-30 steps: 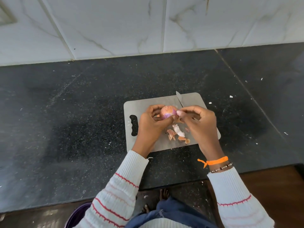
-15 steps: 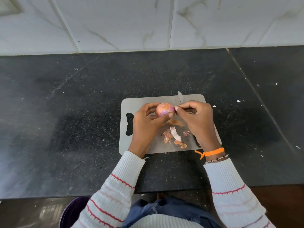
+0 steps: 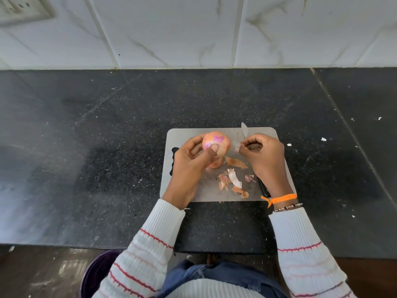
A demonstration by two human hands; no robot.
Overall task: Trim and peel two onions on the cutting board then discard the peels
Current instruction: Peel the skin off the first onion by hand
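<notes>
Onion (image 3: 216, 144), partly peeled, is held just above the far half of a grey cutting board (image 3: 184, 134), which lies on a dark stone counter (image 3: 86, 147). The left hand (image 3: 191, 166) cups it from the left with curled fingers, thumb pressed on its near face. This steadies the onion and turns its papery tan skin, torn to purple patches, toward the other hand. The right hand (image 3: 265, 160), just right of the onion and apart from it, pinches a small pale scrap of peel (image 3: 237, 147) between thumb and fingertips, seemingly a piece just pulled free. A knife (image 3: 245, 132) lies on the board under that hand, its tip pointing to the far edge and its dark handle toward the near edge, likely set down while the fingers do the peeling. Loose peels (image 3: 231, 179) lie in a small pile on the near part of the board, between the wrists, probably kept together for discarding. A second onion is not clearly visible; something orange shows below the left thumb, but I cannot tell what it is. Below the counter's near edge, at the person's left, the rim of a dark purple bucket (image 3: 96, 272) shows; its contents are hidden.
</notes>
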